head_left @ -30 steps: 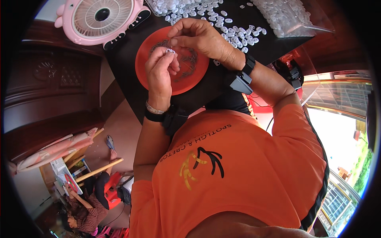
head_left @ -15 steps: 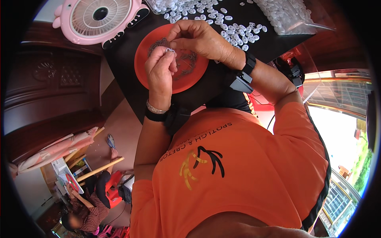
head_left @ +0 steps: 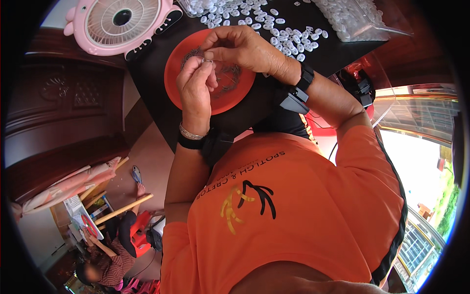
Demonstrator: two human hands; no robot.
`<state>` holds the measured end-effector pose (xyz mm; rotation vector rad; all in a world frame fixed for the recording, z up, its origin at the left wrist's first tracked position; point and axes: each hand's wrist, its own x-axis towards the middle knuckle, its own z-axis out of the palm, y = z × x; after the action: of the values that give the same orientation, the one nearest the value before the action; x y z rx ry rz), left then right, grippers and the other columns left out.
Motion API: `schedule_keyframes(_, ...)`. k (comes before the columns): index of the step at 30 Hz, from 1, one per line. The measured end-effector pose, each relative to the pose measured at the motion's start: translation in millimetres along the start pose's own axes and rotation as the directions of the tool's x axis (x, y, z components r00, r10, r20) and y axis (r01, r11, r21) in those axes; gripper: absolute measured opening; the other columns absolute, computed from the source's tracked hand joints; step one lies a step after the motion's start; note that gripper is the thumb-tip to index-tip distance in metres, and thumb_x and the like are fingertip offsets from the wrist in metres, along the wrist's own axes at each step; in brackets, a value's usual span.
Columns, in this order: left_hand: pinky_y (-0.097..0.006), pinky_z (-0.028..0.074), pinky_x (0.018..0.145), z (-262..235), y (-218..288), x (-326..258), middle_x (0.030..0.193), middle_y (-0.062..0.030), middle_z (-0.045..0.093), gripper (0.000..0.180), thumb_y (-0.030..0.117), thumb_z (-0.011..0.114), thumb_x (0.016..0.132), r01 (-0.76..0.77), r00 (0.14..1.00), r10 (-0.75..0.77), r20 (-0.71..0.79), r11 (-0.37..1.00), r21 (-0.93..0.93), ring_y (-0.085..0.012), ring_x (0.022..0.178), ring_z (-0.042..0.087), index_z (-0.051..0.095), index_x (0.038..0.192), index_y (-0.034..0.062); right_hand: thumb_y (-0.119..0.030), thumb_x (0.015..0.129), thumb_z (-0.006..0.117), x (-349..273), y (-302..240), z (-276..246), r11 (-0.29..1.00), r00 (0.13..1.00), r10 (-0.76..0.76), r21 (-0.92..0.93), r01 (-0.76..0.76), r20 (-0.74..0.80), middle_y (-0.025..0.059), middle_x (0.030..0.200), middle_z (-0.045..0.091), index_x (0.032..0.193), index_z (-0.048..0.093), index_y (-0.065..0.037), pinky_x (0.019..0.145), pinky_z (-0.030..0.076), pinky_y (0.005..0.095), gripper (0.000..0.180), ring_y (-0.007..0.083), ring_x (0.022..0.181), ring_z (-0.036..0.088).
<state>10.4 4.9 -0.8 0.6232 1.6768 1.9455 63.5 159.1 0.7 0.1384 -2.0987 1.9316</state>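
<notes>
Over a round orange dish (head_left: 220, 105), my two hands meet at the fingertips. My left hand (head_left: 197, 90) is closed, pinching a small white plastic piece (head_left: 207, 60) between thumb and forefinger; only a sliver of it shows. My right hand (head_left: 245, 49) is closed too, its thumb and forefinger pressed together right at that piece. Whatever those right fingertips hold is too small and covered to make out. In the dish lie many thin grey metal bits (head_left: 229, 78), partly hidden behind my hands.
Loose white oval pieces (head_left: 293, 41) lie scattered across the black table (head_left: 152, 83). Beyond them is a clear bag of white pieces (head_left: 350, 22). A pink fan (head_left: 122, 19) stands at the far left. Another person (head_left: 115, 259) sits low at the left.
My right fingertips have come down onto the white piece in my left hand, which now covers most of it from view. My left hand has barely moved.
</notes>
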Motion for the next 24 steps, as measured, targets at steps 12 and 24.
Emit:
schedule_keyframes(12, -0.019, 0.03, 0.048, -5, 5, 1, 0.062, 0.0018, 0.049, 0.012, 0.013, 0.052, 0.087, 0.006, 0.999, -0.007, -0.051, 1.0, -0.013, -0.0049, 0.053, 0.044, 0.056, 0.079, 0.0043, -0.012, 0.088, 0.062, 3, 5, -5, 0.994, 1.0, 0.023, -0.107, -0.021, 0.014, -0.0003, 0.078, 0.063, 0.092, 0.063, 0.0, 0.067, 0.048, 0.0224, 0.013, 0.0078, 0.074, 0.059)
schedule_keyframes(24, -0.02, 0.032, 0.046, -11, 4, 5, 0.06, 0.0008, 0.05, 0.012, 0.013, 0.054, 0.085, -0.005, 0.995, -0.005, -0.097, 0.995, -0.101, -0.007, 0.05, 0.045, 0.055, 0.076, 0.0055, -0.013, 0.075, 0.061, -3, 17, 6, 0.403, 0.928, -0.243, -0.841, 0.361, 0.281, 0.0049, 0.085, 0.061, 0.086, 0.066, -0.011, 0.073, 0.049, 0.0349, 0.013, 0.0248, 0.083, 0.059)
